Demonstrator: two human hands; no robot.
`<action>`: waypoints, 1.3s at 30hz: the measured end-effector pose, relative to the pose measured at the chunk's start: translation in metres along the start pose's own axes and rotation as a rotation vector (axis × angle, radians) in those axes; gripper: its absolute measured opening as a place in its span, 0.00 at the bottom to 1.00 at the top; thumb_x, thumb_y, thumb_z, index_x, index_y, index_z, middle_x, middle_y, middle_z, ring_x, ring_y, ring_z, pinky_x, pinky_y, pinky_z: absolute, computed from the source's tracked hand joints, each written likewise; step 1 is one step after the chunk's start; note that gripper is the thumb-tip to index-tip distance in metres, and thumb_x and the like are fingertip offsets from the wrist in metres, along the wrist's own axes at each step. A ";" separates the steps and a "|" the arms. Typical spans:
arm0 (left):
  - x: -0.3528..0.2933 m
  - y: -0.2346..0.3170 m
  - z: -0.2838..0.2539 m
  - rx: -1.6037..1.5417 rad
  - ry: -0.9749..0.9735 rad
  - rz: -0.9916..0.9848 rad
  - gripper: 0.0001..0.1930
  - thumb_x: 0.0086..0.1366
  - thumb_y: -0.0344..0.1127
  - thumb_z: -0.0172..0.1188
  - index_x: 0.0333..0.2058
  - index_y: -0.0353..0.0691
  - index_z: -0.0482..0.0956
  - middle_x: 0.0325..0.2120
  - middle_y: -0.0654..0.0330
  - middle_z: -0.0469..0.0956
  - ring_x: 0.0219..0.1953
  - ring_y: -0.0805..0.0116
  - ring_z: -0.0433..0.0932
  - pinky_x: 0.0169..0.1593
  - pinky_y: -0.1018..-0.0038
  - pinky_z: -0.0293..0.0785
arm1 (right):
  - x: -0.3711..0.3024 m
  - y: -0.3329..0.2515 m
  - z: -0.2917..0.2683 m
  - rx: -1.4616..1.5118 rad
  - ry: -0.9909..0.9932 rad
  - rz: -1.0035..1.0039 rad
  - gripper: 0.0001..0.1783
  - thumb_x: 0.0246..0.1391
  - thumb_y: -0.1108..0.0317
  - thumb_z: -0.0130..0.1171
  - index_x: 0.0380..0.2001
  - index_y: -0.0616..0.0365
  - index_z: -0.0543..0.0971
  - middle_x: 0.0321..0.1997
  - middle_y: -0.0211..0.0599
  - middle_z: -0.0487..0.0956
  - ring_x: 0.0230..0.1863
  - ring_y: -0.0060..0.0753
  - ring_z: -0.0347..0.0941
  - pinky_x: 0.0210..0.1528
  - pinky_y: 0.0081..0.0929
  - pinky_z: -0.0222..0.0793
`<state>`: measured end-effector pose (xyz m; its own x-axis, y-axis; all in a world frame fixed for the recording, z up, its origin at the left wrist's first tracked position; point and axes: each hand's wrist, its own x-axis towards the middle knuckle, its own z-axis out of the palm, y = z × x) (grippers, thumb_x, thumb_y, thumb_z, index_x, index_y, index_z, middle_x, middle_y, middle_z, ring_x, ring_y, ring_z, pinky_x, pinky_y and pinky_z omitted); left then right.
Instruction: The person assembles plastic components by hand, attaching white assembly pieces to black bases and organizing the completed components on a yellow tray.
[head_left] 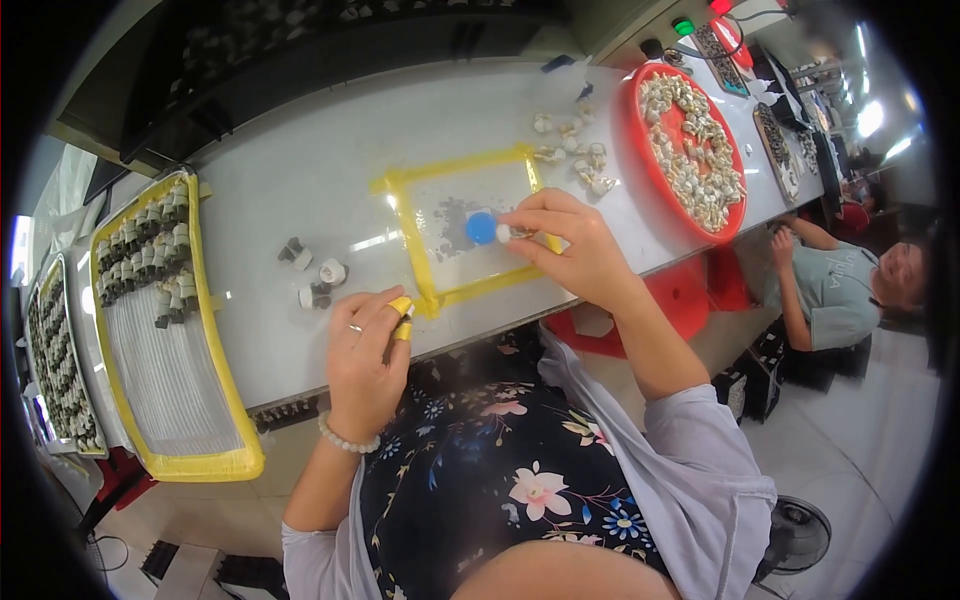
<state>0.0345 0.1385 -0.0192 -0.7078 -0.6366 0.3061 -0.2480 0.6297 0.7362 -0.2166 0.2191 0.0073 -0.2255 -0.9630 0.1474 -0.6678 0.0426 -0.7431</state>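
Observation:
My right hand [570, 245] pinches a small white round-ended part [505, 232] between thumb and fingers. It is held beside a blue disc [481, 228], which lies inside a rectangle of yellow tape [405, 225] on the white table. Dark specks are scattered around the disc. At the table's front edge is my left hand [368, 350], with yellow tape wrapped round fingertips and its fingers drawn together; a bit of white shows at the tips, too small to name. Just beyond it lie a few white-and-dark small parts [333, 271].
A red oval tray [640, 150] of off-white parts stands at right, with loose parts [595, 160] beside it. At left, a yellow-rimmed tray [230, 460] holds rows of white-and-dark parts; another filled tray [65, 350] lies beyond. A person [835, 285] sits far right.

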 end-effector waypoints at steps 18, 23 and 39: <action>0.009 0.008 -0.007 0.012 -0.112 -0.162 0.15 0.48 0.19 0.58 0.38 0.31 0.75 0.37 0.51 0.74 0.38 0.52 0.74 0.42 0.64 0.72 | 0.023 -0.014 0.000 -0.352 -0.149 -0.205 0.09 0.42 0.73 0.64 0.31 0.62 0.81 0.29 0.38 0.75 0.34 0.41 0.72 0.36 0.33 0.69; 0.009 0.007 -0.001 -0.251 0.028 -0.181 0.17 0.46 0.20 0.60 0.39 0.32 0.75 0.39 0.51 0.76 0.36 0.54 0.76 0.39 0.65 0.74 | 0.028 -0.021 0.001 -0.502 -0.253 -0.228 0.08 0.42 0.74 0.62 0.30 0.62 0.80 0.28 0.39 0.72 0.35 0.41 0.70 0.38 0.34 0.69; 0.002 -0.004 0.006 -0.132 0.032 -0.119 0.17 0.45 0.21 0.61 0.38 0.35 0.74 0.35 0.56 0.77 0.40 0.54 0.72 0.42 0.65 0.70 | 0.021 -0.013 0.001 -0.257 -0.100 -0.138 0.12 0.44 0.75 0.64 0.36 0.63 0.81 0.31 0.39 0.76 0.33 0.37 0.72 0.36 0.27 0.69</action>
<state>0.0299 0.1377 -0.0252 -0.6571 -0.7181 0.2293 -0.2380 0.4863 0.8408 -0.2117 0.1982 0.0196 -0.0577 -0.9852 0.1613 -0.8479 -0.0369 -0.5289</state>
